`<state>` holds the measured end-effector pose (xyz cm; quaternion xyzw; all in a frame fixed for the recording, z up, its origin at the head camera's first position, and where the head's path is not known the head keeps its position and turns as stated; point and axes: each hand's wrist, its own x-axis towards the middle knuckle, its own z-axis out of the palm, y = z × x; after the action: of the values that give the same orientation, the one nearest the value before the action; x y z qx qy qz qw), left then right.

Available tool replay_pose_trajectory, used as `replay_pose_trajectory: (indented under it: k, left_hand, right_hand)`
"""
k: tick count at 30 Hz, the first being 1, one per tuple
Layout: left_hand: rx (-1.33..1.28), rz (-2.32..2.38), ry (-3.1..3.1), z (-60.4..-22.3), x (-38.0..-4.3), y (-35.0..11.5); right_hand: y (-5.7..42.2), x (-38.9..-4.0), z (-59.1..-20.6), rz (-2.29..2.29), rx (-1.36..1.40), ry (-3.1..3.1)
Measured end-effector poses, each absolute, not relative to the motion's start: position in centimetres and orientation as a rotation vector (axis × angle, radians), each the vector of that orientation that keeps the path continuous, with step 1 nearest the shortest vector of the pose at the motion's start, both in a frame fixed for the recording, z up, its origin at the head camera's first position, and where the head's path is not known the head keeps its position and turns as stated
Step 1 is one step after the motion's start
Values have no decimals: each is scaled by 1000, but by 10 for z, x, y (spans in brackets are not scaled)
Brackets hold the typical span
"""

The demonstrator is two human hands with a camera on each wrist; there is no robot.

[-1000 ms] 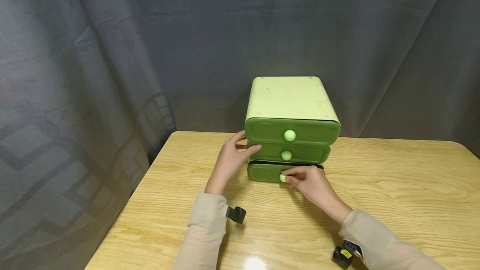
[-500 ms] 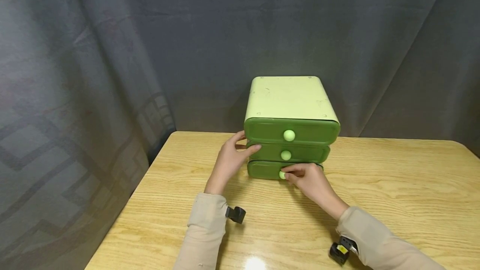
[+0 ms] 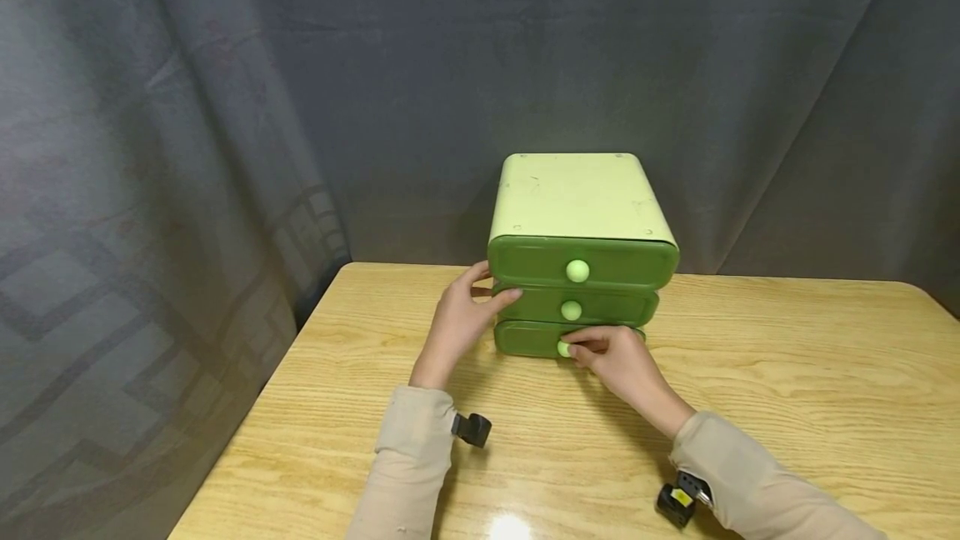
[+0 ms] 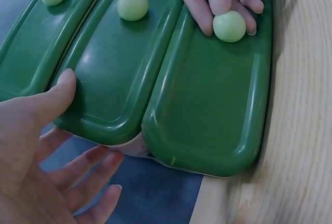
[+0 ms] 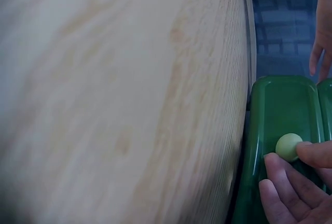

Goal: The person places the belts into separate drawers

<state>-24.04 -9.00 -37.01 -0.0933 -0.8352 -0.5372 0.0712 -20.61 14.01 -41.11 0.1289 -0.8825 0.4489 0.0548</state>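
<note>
A cream cabinet [image 3: 581, 194] with three green drawers stands at the back of the table. My right hand [image 3: 626, 367] pinches the pale green round knob [image 4: 229, 26] of the bottom drawer [image 3: 527, 338] between thumb and fingers. That drawer's front sits flush under the middle drawer [image 4: 122, 68]. My left hand [image 3: 457, 323] is at the cabinet's left side, its thumb [image 4: 65, 86] on the end of the middle drawer's front. The other left fingers reach loosely along the side. The top drawer [image 3: 525, 261] is in, its knob [image 3: 577, 271] untouched.
The wooden table [image 3: 787, 373] extends to both sides and in front of the cabinet. A grey curtain [image 3: 412, 90] hangs close behind it and along the left. Small black cameras [image 3: 472, 430] are strapped at both wrists.
The bottom drawer has gone in, and the dark gap above its front has closed. My right hand moved slightly back with its knob; my left hand stayed in place.
</note>
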Motion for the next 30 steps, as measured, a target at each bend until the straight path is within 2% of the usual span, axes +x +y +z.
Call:
replay_pose_trajectory:
  k: [21, 30]
  left_hand:
    - [-253, -1576, -2507, -372, -240, -89]
    - [-209, -1524, -2537, -366, -238, -91]
  right_hand:
    - [139, -204, -412, 1365, 398, -2704]
    - [142, -192, -397, 1489, 443, -2765]
